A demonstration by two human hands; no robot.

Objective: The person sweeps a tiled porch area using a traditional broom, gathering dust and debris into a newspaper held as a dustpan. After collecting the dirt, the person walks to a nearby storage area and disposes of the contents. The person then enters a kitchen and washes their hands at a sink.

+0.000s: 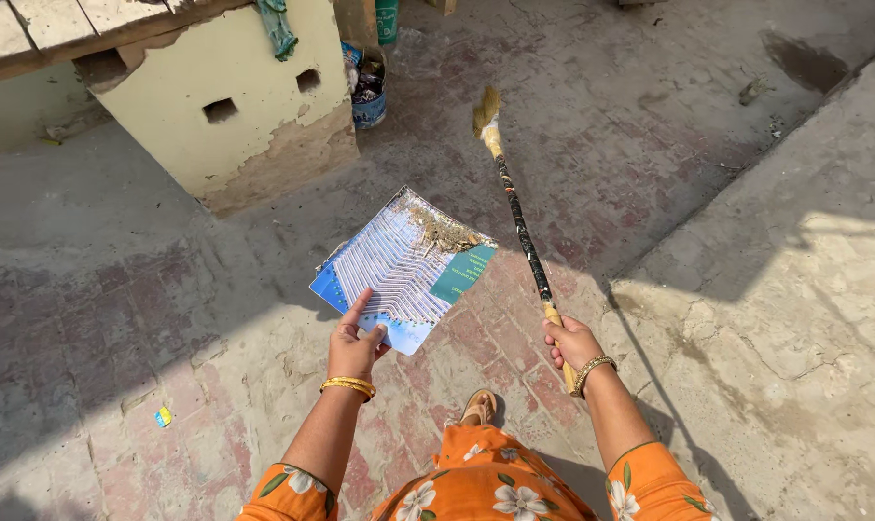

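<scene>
My left hand [356, 342] grips the near edge of a flat blue and white printed card [399, 265], held level above the ground. A small heap of dust and debris [444, 232] lies on the card's far end. My right hand [572, 345] is closed around the handle of a long broom [520, 230] with a black-wrapped stick. The broom points away from me and its straw tip [486, 108] hangs over the brick floor. Both wrists wear gold bangles.
A cream concrete block [227, 106] with small square holes stands at the upper left. A bucket of rubbish [368, 92] sits beside it. The ground is worn brick and cracked concrete. My sandalled foot [480, 405] shows below. A small scrap [163, 417] lies at the lower left.
</scene>
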